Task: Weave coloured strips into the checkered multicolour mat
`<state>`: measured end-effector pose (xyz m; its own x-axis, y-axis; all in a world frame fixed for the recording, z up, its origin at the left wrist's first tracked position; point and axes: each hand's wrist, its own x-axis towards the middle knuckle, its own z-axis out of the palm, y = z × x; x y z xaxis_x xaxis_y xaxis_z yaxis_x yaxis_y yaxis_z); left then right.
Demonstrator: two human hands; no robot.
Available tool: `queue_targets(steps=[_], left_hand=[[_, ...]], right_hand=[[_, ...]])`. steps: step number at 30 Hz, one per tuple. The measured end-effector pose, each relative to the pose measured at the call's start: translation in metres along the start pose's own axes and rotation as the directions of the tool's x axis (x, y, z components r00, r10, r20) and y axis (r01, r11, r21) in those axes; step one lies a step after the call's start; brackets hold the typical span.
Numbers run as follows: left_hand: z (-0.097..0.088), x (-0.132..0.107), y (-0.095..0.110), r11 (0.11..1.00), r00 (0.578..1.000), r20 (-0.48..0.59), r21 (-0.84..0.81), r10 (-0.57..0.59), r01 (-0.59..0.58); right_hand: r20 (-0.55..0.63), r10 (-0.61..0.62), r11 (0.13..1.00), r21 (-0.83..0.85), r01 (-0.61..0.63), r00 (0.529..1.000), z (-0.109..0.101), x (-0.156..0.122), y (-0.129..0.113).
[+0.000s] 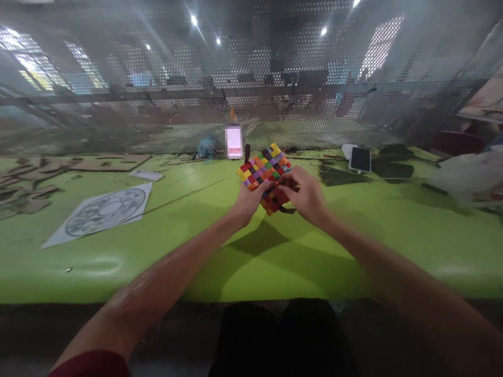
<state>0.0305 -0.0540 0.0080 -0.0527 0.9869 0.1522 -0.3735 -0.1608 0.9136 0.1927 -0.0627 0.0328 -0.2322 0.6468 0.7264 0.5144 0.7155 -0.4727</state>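
I held the woven mat [264, 173] over the desk [196, 246], left hand [247, 201] closed on its edge, right hand [304, 196] pinching its corner; a flat, steady grip seemed best.

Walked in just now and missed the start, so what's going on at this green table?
A person holds a multicoloured woven square just above the green table with both bare hands. The left hand supports its lower left edge, and the right hand pinches its lower right side. A printed sheet with a round pattern lies to the left, near cardboard scraps. A phone and dark strips lie to the right.
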Motion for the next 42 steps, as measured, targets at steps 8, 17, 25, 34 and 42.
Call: queue_targets(steps=[8, 17, 25, 34, 42], left_hand=[[0.001, -0.003, 0.0, 0.998, 0.998, -0.004, -0.009, -0.06, 0.06], [0.004, -0.006, 0.007, 0.972, 0.976, 0.052, -0.085, -0.213, 0.217], [-0.005, 0.001, -0.003, 0.99, 0.977, 0.207, 0.113, 0.056, -0.081], [-0.007, 0.008, -0.004, 0.965, 0.956, 0.284, 0.221, 0.073, -0.139], [0.003, -0.004, 0.014, 0.986, 0.969, 0.246, 0.148, 0.04, -0.078]], right_hand=[[0.053, 0.079, 0.995, -0.066, -0.075, 0.995, 0.0, 0.001, 0.004], [0.121, -0.002, 0.952, -0.303, 0.038, 0.993, -0.004, -0.001, -0.011], [0.119, -0.02, 0.978, -0.203, 0.044, 0.993, -0.009, 0.004, -0.007], [0.122, -0.018, 1.0, -0.018, 0.02, 0.992, -0.009, 0.006, 0.005], [0.085, -0.051, 0.999, 0.003, 0.051, 0.995, -0.01, 0.006, -0.005]])
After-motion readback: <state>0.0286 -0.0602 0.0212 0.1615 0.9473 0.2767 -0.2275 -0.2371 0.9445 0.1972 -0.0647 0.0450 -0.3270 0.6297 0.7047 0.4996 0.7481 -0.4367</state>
